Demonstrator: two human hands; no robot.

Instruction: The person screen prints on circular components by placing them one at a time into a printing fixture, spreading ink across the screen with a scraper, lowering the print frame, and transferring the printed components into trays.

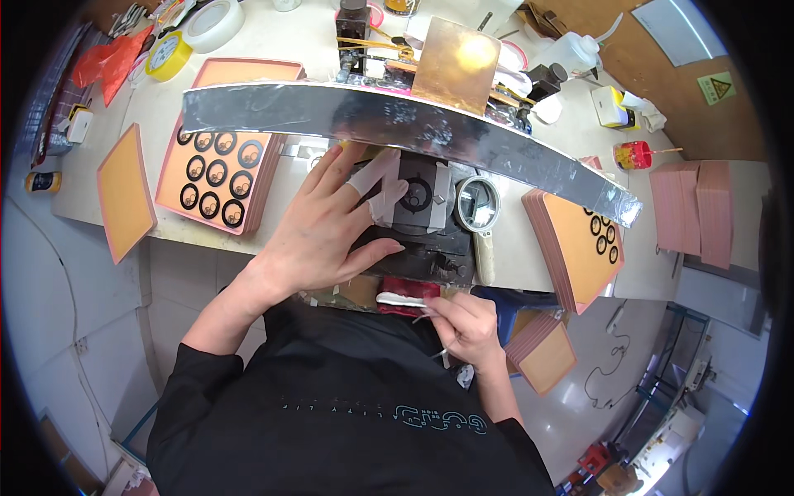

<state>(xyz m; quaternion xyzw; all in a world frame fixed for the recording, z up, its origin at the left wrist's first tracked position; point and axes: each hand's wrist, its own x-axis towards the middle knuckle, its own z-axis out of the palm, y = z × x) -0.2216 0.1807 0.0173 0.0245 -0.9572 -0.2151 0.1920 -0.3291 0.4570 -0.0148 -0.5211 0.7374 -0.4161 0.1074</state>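
Note:
My left hand (pixel 327 227) is spread over the left side of a black fixture (pixel 422 248), its fingers stretched out. White wrapping covers two of its fingers, and their tips lie beside a black ring (pixel 416 194) on the fixture's plate. My right hand (pixel 467 326) is closed near the front edge, pinching a thin pale tool whose exact kind I cannot make out. Just left of those fingertips, a folded white cloth (pixel 403 299) lies on a dark red pad (pixel 413 289). A round magnifying glass (pixel 478 204) with a pale handle stands right of the fixture.
A long glossy dark bar (pixel 397 116) spans the bench above my hands. Stacked pink-edged trays with black rings stand left (pixel 215 178) and right (pixel 571 240). A gold plate (pixel 456 66), tape rolls (pixel 168 55), a squeeze bottle (pixel 571 54) and a red pot (pixel 633 155) sit behind.

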